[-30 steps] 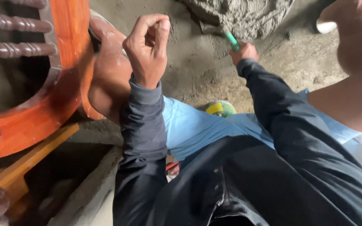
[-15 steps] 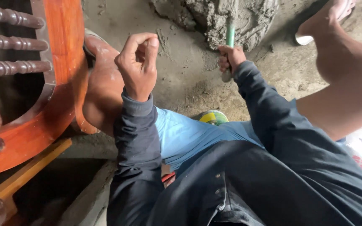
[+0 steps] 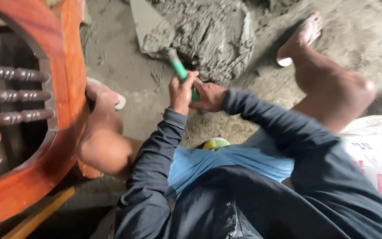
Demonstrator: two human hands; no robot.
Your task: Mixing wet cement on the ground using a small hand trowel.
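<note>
Dark navy sleeves (image 3: 155, 155), light-blue shorts (image 3: 226, 161), sandals (image 3: 303, 35).

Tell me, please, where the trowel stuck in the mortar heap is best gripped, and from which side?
Grip the trowel by its green handle, coming from the near side, probably. The handle slants back out of the mortar heap toward the person, while the flat blade lies loaded with wet mix. Both the left hand and right hand already close round that handle's lower end.
</note>
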